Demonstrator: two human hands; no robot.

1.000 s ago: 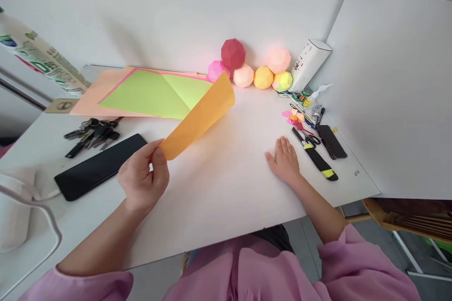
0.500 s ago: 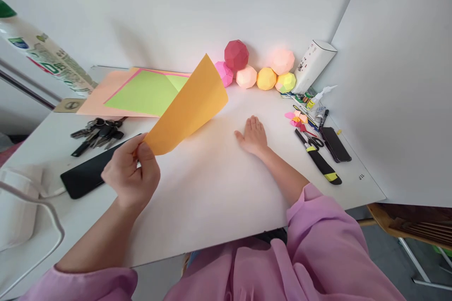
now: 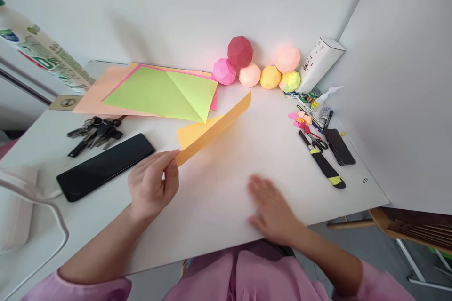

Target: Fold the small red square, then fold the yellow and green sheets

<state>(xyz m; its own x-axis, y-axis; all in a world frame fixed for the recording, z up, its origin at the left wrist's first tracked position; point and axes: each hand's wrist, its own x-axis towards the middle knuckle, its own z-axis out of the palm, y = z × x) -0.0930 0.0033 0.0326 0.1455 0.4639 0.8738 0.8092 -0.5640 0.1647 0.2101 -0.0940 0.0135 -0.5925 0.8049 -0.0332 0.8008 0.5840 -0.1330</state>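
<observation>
Pinched between thumb and fingers of my left hand [image 3: 153,183] is an orange sheet of paper [image 3: 215,129], held by its near left corner. The paper is bent and tilted, its far end raised above the white table [image 3: 212,211]. My right hand [image 3: 270,209], blurred by motion, is over the table near its front edge, fingers stretched out and holding nothing. Behind the orange sheet lies a light green sheet [image 3: 151,91] with a crease, on top of pink and peach paper [image 3: 93,94].
Left of my left hand are a black phone [image 3: 106,167] and keys [image 3: 97,131]. Several faceted paper balls [image 3: 240,51] line the wall. On the right are a knife [image 3: 323,162], scissors [image 3: 319,143], a glue bottle [image 3: 319,99], paper scraps [image 3: 300,120] and another phone [image 3: 339,146].
My left hand has moved right and lower with the orange sheet, uncovering more of the green sheet and the phone. My right hand has drawn back toward the table's front edge.
</observation>
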